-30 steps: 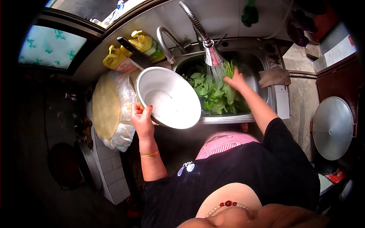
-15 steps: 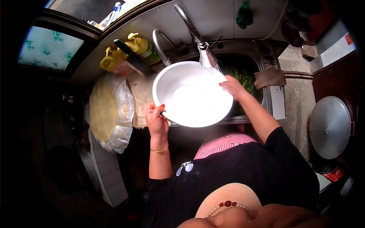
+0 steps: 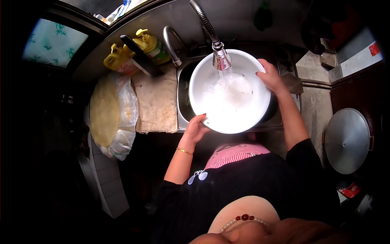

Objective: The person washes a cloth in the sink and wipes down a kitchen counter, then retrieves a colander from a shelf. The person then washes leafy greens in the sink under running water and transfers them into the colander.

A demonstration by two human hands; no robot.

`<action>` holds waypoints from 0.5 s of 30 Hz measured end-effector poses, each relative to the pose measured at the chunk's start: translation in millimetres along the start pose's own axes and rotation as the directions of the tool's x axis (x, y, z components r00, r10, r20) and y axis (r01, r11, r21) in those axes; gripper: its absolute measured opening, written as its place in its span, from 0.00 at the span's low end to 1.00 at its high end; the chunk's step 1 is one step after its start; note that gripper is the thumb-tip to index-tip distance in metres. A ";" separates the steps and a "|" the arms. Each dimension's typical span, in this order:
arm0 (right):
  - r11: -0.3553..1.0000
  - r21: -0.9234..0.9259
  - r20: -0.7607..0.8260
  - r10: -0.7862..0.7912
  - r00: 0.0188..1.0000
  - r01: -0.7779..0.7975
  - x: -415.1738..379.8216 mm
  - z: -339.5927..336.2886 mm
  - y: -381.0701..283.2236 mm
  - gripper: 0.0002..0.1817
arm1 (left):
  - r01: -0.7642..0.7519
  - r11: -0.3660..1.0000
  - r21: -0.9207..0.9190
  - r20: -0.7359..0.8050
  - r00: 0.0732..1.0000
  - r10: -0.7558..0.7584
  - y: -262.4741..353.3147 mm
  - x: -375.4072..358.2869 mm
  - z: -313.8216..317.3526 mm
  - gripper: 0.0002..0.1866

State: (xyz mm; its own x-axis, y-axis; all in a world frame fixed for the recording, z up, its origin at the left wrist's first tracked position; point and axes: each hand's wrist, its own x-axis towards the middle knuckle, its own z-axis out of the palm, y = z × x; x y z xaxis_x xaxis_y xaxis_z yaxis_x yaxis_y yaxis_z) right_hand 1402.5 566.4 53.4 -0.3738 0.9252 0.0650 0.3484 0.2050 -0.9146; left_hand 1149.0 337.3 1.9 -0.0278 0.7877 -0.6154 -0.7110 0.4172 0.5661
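A white basin (image 3: 243,110) is held over the sink (image 3: 185,87), under the coiled faucet (image 3: 221,59), whose water streams into it. Some water and small dark specks show on the basin's inside. My left hand (image 3: 196,129) grips the rim at the lower left, fingers closed on it. On the upper right of the rim, my right hand (image 3: 269,76) is closed too, thumb over the edge. The basin covers most of the sink.
Left of the sink lies a beige cloth (image 3: 156,105), with a dark-handled cleaver (image 3: 142,57) and yellow pump bottles (image 3: 152,46) behind. Farther left is a round pale board (image 3: 104,112) with plastic wrap. A metal lid (image 3: 347,140) stands at the right.
The basin and both my hands have moved right, bringing the basin further under the faucet. Water now spreads inside it, and the greens in the sink are now covered.
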 end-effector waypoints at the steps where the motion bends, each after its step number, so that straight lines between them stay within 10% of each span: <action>1: 1.000 0.019 0.015 -0.008 1.000 0.008 1.7 -2.0 1.3 0.22 | 0.027 0.999 -0.045 0.012 1.000 -0.027 2.5 -1.4 12.2 0.19; 6: 0.974 -0.148 -0.094 -0.185 0.978 0.170 10.1 7.1 15.0 0.25 | 0.048 0.998 0.044 0.044 0.998 -0.050 -1.5 6.4 14.9 0.22; 9: 0.479 -0.733 0.036 -0.682 0.730 0.484 8.2 25.5 1.8 0.24 | 0.043 0.998 0.036 0.000 0.999 -0.043 -2.3 -0.6 28.3 0.21; 12: 0.805 -0.580 0.230 0.021 0.973 0.120 12.3 77.1 29.4 0.18 | 0.020 0.999 0.041 -0.038 0.999 -0.018 -10.9 -4.7 35.9 0.21; 15: 0.830 -0.539 0.012 0.176 0.984 -0.142 32.2 143.2 79.0 0.15 | 0.019 0.999 0.049 -0.017 1.000 -0.018 -17.9 -10.6 46.5 0.21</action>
State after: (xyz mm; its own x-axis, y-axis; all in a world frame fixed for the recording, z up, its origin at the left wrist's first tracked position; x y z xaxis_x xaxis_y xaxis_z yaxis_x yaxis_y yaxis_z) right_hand 1294.9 566.7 -73.9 -0.3166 0.9431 -0.1017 0.8058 0.2108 -0.5534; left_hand 1194.7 342.5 23.7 -0.0272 0.7721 -0.6349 -0.6763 0.4535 0.5805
